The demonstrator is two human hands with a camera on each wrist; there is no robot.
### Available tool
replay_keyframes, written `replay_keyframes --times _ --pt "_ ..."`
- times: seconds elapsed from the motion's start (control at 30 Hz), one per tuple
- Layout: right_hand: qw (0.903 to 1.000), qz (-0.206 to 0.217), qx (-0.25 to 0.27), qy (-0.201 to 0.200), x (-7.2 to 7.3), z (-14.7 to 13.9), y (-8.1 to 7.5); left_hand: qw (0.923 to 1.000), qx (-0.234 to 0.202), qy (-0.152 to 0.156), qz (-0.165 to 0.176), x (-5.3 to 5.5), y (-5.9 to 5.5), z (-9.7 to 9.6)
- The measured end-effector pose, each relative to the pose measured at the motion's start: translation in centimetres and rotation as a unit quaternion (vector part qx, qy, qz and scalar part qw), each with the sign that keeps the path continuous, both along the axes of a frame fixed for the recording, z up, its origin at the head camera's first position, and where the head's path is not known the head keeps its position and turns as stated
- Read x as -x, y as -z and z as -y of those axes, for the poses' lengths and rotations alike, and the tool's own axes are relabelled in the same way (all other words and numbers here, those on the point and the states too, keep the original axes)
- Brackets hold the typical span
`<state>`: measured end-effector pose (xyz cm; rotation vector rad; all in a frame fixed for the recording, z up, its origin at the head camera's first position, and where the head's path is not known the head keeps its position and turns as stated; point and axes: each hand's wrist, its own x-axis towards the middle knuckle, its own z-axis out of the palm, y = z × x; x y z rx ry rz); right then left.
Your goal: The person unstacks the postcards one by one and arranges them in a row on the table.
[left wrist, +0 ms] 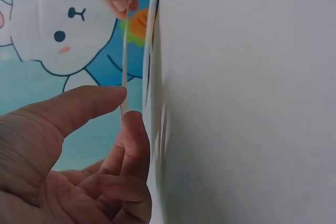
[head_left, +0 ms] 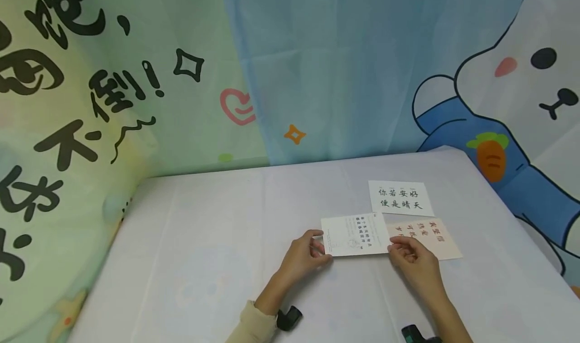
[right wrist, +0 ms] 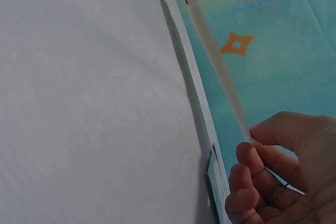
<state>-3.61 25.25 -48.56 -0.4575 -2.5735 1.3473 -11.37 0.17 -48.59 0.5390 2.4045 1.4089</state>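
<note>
Both hands hold a white card (head_left: 342,236) by its opposite short ends, over the table. Black print, seen sideways, covers part of its face. My left hand (head_left: 304,255) pinches the left end; in the left wrist view the card (left wrist: 125,51) shows as a thin edge at the thumb and forefinger of that hand (left wrist: 50,142). My right hand (head_left: 420,266) pinches the lower right corner. In the right wrist view the card (right wrist: 216,61) is a narrow strip running up from the fingers of the right hand (right wrist: 310,156).
Behind the held card, a white card (head_left: 401,198) with black Chinese characters lies on the white-covered table (head_left: 204,242). A cream card (head_left: 446,239) with reddish characters lies partly hidden by the held card and right hand. A printed cloth backdrop (head_left: 335,81) stands behind the table.
</note>
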Motion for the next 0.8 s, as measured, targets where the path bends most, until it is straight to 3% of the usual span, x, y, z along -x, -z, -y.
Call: replay_keyframes --times 0.43,0.8 --pt "0.9999 0.005 0.002 -0.016 -0.29 0.24 -0.06 0.9991 -0.020 0.001 0.038 -0.72 0.06 0.45" --pt "0.9995 -0.010 -0.016 -0.024 -0.43 0.26 0.21 0.9993 0.014 0.023 0.025 -0.99 0.30 0.43"
